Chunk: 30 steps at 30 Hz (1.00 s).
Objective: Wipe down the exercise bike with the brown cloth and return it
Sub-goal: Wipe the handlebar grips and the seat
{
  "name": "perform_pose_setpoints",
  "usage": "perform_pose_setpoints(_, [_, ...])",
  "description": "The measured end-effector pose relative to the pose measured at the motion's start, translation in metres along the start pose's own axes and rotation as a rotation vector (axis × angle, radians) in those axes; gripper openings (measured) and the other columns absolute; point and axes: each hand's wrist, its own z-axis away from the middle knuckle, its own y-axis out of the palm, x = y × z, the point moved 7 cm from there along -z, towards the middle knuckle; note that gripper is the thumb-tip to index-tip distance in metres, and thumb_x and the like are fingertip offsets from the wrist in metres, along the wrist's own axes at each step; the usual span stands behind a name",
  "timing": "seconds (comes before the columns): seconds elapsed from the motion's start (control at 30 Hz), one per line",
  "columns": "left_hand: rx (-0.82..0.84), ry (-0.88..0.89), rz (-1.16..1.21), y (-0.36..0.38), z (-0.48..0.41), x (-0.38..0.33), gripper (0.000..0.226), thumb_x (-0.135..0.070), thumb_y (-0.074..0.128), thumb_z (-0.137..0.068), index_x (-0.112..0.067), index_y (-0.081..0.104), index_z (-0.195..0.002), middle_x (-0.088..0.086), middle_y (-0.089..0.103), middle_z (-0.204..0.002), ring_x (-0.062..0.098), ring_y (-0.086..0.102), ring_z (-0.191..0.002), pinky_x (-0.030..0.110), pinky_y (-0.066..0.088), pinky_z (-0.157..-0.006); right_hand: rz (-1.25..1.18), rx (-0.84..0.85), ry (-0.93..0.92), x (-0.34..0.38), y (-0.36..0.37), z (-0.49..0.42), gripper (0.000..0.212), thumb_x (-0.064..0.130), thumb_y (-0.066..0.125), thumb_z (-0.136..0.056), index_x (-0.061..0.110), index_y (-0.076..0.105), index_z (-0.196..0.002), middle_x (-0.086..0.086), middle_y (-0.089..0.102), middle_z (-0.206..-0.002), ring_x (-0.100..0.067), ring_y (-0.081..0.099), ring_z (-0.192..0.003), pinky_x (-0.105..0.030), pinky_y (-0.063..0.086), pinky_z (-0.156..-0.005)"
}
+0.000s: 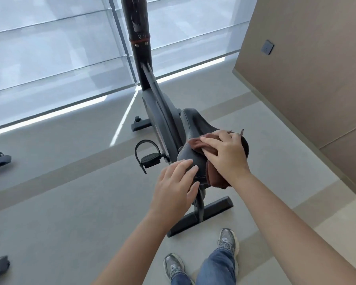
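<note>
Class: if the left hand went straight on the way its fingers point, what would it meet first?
The black saddle: the fingers of the left hand seem to be at its near edge, though depth is unclear. Beyond lies the brown cloth under the right hand.

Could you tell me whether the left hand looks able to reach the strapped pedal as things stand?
Probably yes: the left hand is empty at the saddle's edge, and the pedal sits just to its left with nothing between them.

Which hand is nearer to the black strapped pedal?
Left. The left hand touches the black saddle just beside the pedal; the right hand presses the brown cloth farther right.
</note>
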Motion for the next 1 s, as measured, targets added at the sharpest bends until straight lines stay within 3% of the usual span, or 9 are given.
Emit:
perform_pose_setpoints(0.13, [0.037, 0.06, -0.009, 0.008, -0.026, -0.011, 0.031, -0.02, 0.068, -0.078, -0.006, 0.066, -0.105, 0.01, 0.064, -0.113, 0.025, 0.055, -0.107, 0.031, 0.036, -0.092, 0.067, -0.199, -0.026, -0.02, -0.018, 0.045, 0.03, 0.015, 0.069, -0.079, 0.019, 0.068, -0.109, -0.007, 0.063, -0.113, -0.037, 0.049, -0.093, -0.048, 0.051, -0.077])
perform_pose_setpoints(0.23, [0.099, 0.069, -0.054, 0.017, -0.043, -0.016, 0.04, -0.019, 0.078, -0.07, -0.005, 0.066, -0.104, 0.011, 0.065, -0.112, 0.028, 0.06, -0.104, 0.036, 0.044, -0.088, 0.006, -0.203, 0.103, -0.04, -0.022, 0.022, 0.027, 0.019, 0.065, -0.083, 0.02, 0.068, -0.109, -0.006, 0.063, -0.112, -0.037, 0.048, -0.096, -0.044, 0.049, -0.082])
perform_pose_setpoints(0.33, [0.182, 0.049, -0.095, 0.029, -0.063, -0.02, 0.049, -0.026, 0.081, -0.067, -0.005, 0.065, -0.108, 0.015, 0.063, -0.115, 0.031, 0.059, -0.107, 0.045, 0.045, -0.089, -0.212, -0.012, 0.287, -0.075, -0.02, -0.032, 0.025, 0.024, 0.06, -0.087, 0.022, 0.067, -0.11, -0.004, 0.06, -0.113, -0.029, 0.05, -0.104, -0.03, 0.039, -0.091])
perform_pose_setpoints(0.43, [0.223, -0.037, -0.125, 0.038, -0.077, -0.018, 0.054, -0.031, 0.078, -0.07, -0.005, 0.063, -0.114, 0.018, 0.058, -0.122, 0.035, 0.055, -0.112, 0.05, 0.042, -0.092, -0.464, 0.218, 0.249, -0.096, -0.015, -0.046, 0.024, 0.019, 0.065, -0.083, 0.023, 0.068, -0.107, 0.005, 0.058, -0.108, -0.008, 0.053, -0.099, -0.005, 0.032, -0.082])
perform_pose_setpoints(0.5, [0.254, -0.101, -0.149, 0.043, -0.081, -0.015, 0.06, -0.037, 0.074, -0.073, -0.007, 0.057, -0.122, 0.018, 0.05, -0.132, 0.035, 0.047, -0.121, 0.048, 0.036, -0.098, -0.592, 0.276, 0.222, -0.103, -0.015, -0.037, 0.027, 0.018, 0.066, -0.082, 0.028, 0.068, -0.107, 0.009, 0.058, -0.107, 0.004, 0.052, -0.097, 0.003, 0.03, -0.084])
perform_pose_setpoints(0.67, [0.429, -0.215, -0.204, 0.068, -0.077, -0.01, 0.079, -0.062, 0.053, -0.078, -0.025, 0.027, -0.143, 0.005, 0.019, -0.152, 0.021, 0.015, -0.137, 0.037, 0.009, -0.111, -0.771, 0.442, 0.217, -0.108, 0.001, -0.062, 0.021, 0.015, 0.065, -0.083, 0.028, 0.07, -0.099, 0.011, 0.066, -0.104, 0.003, 0.059, -0.1, -0.009, 0.041, -0.091])
perform_pose_setpoints(0.77, [0.478, -0.272, -0.165, 0.078, -0.074, -0.007, 0.084, -0.062, 0.056, -0.077, -0.028, 0.021, -0.145, 0.001, 0.013, -0.154, 0.016, 0.005, -0.14, 0.034, 0.009, -0.113, -0.805, 0.654, 0.161, -0.091, 0.023, -0.095, 0.023, 0.014, 0.063, -0.085, 0.02, 0.069, -0.105, 0.004, 0.07, -0.107, 0.002, 0.063, -0.094, -0.009, 0.046, -0.085])
perform_pose_setpoints(0.87, [0.454, -0.32, -0.121, 0.081, -0.075, -0.004, 0.084, -0.06, 0.059, -0.076, -0.032, 0.02, -0.144, -0.003, 0.01, -0.154, 0.012, 0.001, -0.139, 0.026, 0.01, -0.11, -0.822, 0.718, 0.098, -0.076, 0.038, -0.121, 0.028, 0.012, 0.06, -0.087, 0.016, 0.064, -0.114, 0.004, 0.067, -0.105, 0.013, 0.061, -0.079, -0.002, 0.044, -0.07])
perform_pose_setpoints(1.0, [0.45, -0.346, -0.126, 0.082, -0.075, -0.007, 0.084, -0.059, 0.06, -0.075, -0.034, 0.019, -0.144, -0.005, 0.01, -0.154, 0.009, 0.0, -0.138, 0.023, 0.01, -0.107, -0.842, 0.903, 0.011, -0.09, 0.042, -0.101, 0.042, 0.026, 0.063, -0.084, 0.037, 0.055, -0.124, 0.02, 0.06, -0.118, 0.013, 0.056, -0.101, -0.001, 0.041, -0.078])
